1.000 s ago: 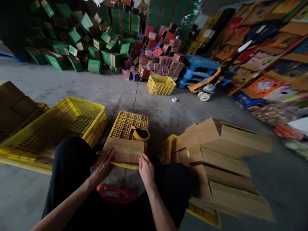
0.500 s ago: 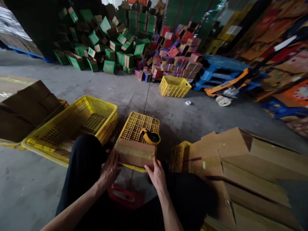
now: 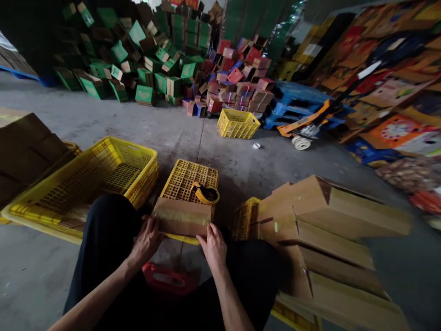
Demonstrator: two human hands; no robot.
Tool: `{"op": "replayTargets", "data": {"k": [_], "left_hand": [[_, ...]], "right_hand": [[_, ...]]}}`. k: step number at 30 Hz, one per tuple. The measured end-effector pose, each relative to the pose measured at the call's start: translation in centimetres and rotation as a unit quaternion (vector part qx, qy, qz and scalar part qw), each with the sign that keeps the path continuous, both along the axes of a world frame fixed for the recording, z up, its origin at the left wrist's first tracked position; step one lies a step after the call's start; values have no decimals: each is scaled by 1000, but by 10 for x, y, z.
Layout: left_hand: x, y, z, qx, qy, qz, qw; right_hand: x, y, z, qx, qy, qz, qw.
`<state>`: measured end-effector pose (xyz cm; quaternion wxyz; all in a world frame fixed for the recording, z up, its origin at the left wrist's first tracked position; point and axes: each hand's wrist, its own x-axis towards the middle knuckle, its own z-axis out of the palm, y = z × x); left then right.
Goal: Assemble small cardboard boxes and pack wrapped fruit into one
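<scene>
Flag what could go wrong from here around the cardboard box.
The tape-banded brown cardboard box sits at the near edge of the yellow plastic lattice crate, so a pull toward the body might tip it off. The black-and-yellow tape dispenser, by that crate's right edge, could get knocked down. On the right, the brown cardboard cartons look unevenly stacked and might slide if bumped.

A yellow plastic crate [image 3: 188,174] stood upside down, its lattice base facing up. Directly on it lay a taped cardboard box [image 3: 183,215] across the near end and, just beyond, a yellow-and-black tape dispenser [image 3: 206,193].
</scene>
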<state>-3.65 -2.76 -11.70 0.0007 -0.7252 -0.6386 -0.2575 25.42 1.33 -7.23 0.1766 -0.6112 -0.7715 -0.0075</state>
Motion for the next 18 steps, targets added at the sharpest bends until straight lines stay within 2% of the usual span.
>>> {"op": "replayTargets", "data": {"k": [4,6,9,12,18], "left_hand": [[-2,-1,1,-5,-1,4,1000],[-2,-2,-2,-10,-6,1,1000],[-2,-1,-7,-1,-23,1,1000],[-1,1,-10,17,-38,1,999],[2,4,-10,19,-11,8,1000]], "right_hand": [[0,10,2,12,99,4,995],[-1,15,-2,33,117,6,993],[-3,25,-10,54,102,4,993],[-4,33,-17,36,71,-5,997],[-9,36,-20,27,-3,-24,999]]}}
